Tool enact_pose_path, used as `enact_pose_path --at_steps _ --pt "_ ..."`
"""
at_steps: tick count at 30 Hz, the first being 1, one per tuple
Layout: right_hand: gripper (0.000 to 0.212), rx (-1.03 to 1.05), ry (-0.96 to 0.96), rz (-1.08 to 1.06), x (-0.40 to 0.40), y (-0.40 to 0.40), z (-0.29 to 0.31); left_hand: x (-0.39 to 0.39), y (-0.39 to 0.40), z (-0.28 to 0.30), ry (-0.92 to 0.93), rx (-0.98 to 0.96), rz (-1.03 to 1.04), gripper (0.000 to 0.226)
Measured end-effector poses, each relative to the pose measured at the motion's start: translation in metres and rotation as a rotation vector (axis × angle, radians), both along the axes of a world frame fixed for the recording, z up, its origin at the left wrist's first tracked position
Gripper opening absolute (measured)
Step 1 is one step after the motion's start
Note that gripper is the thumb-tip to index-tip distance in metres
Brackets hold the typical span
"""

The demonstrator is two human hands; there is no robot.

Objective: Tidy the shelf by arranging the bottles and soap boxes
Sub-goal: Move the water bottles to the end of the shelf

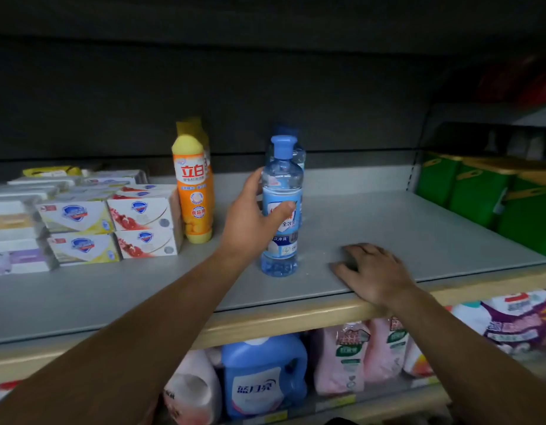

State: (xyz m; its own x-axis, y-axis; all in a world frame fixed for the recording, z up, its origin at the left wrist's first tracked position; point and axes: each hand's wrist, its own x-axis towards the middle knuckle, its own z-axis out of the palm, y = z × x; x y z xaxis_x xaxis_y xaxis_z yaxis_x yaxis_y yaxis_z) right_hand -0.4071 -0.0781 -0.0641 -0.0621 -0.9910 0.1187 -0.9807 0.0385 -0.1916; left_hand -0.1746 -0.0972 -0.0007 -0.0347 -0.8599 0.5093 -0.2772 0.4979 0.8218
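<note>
A: Grey shelf [388, 228]. Hands?
B: Left hand [253, 222] wraps the clear blue bottle [281, 210] mid-label, upright near the shelf front; right hand [373, 268] flat, empty.
A: Handling?
B: Probably liquid-heavy, slick; grip the waist.

left hand [253, 222] grips upright blue bottle [281, 207]; right hand [373, 271] flat on shelf [419, 234].

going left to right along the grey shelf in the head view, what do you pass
soap boxes → orange bottle → left hand gripping the blue bottle → right hand resting flat on the shelf → green containers
</note>
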Motion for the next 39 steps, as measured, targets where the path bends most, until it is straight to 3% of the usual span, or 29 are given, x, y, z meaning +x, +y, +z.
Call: enact_pose_path --at_steps 4,8,19,39 --pt "0.069 0.009 0.008 0.011 0.001 -0.002 -0.003 -0.006 -0.001 -0.023 -0.153 0.015 0.114 0.057" --pt "0.070 0.005 0.019 0.016 0.000 -0.003 -0.004 -0.019 -0.017 -0.028 -0.153 0.018 0.164 0.047" --pt "0.069 -0.039 0.006 0.027 -0.001 -0.002 -0.004 -0.056 -0.074 -0.032 -0.109 0.064 0.281 0.051" --pt "0.067 -0.038 0.002 0.022 0.000 0.000 -0.002 -0.063 -0.082 -0.031 -0.130 0.081 0.332 0.053"
